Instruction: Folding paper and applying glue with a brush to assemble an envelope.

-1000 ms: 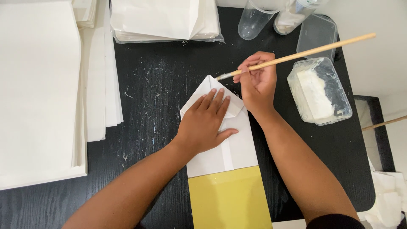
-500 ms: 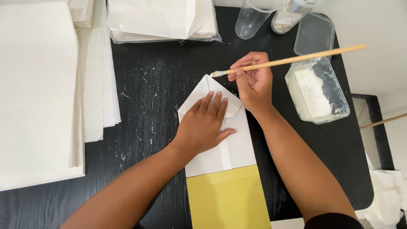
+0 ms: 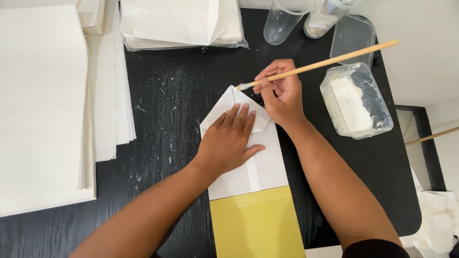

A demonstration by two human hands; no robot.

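A folded white paper bag [image 3: 267,165] with a pointed top flap lies on a yellow sheet [image 3: 258,227] on the black table [image 3: 167,95]. My left hand [image 3: 229,141] presses flat on the folded flap, fingers spread. My right hand [image 3: 282,93] grips a long wooden brush [image 3: 330,61], its white tip touching the point of the flap. To the right of that hand sits a clear plastic tub [image 3: 356,102] holding white paste.
Stacks of white paper [image 3: 43,105] fill the left side. A wrapped pack of white bags [image 3: 177,24] lies at the back. Two clear cups [image 3: 282,21] and an empty clear lid [image 3: 351,36] stand at the back right. Crumpled white paper [image 3: 440,224] lies lower right.
The brush tip has stayed at the flap's point with only a slight shift. My left hand keeps pressing the paper.
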